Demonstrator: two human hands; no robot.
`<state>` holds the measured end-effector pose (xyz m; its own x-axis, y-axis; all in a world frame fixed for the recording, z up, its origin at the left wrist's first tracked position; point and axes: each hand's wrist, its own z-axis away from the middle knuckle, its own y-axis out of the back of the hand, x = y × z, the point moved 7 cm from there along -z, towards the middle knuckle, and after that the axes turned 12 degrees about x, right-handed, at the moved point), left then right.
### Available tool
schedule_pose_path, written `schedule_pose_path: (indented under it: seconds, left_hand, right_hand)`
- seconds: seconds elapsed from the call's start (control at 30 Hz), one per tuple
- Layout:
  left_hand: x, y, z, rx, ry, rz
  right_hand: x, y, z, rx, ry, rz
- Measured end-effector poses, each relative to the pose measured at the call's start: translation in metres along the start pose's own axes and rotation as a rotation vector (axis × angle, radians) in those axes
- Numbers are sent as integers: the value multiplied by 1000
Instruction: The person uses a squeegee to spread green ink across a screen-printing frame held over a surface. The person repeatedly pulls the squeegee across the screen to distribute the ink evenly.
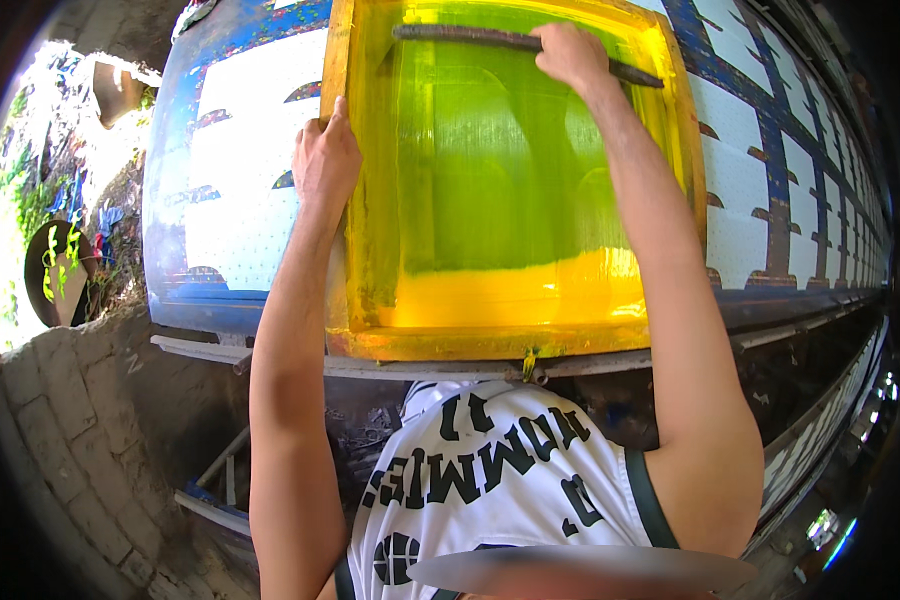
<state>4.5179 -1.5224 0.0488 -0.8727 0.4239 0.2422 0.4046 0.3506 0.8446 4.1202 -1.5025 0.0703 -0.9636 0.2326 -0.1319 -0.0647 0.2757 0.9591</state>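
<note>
A screen printing frame with yellow-stained wooden sides lies flat on the table in front of me. Its mesh looks green over most of its area, with a band of bright yellow ink along the near end. At the far end a long dark squeegee lies crosswise inside the frame, its right end slightly nearer. My right hand is closed around it, right of its middle. My left hand grips the frame's left side, its index finger stretched along the wood; the other fingertips are partly hidden.
Pale fabric pieces with small dots and dark curved marks lie on the long blue table, left and right of the frame. A metal rail runs along its near edge. At left are a brick wall and a dark round container.
</note>
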Motion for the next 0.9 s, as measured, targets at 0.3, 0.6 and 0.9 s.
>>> schedule_pose_path:
  seconds: [0.3,0.6,0.9]
  left_hand:
    - [-3,-2,0,-53,49,-47]
    - [-2,-1,0,-18,28,-33]
    - [-5,-2,0,20,-4,-3]
  right_hand:
    - [40,-8,-109,-30,175,80]
    - [49,-15,-123,-8,140,3]
    - [12,7,14,-109,187,28]
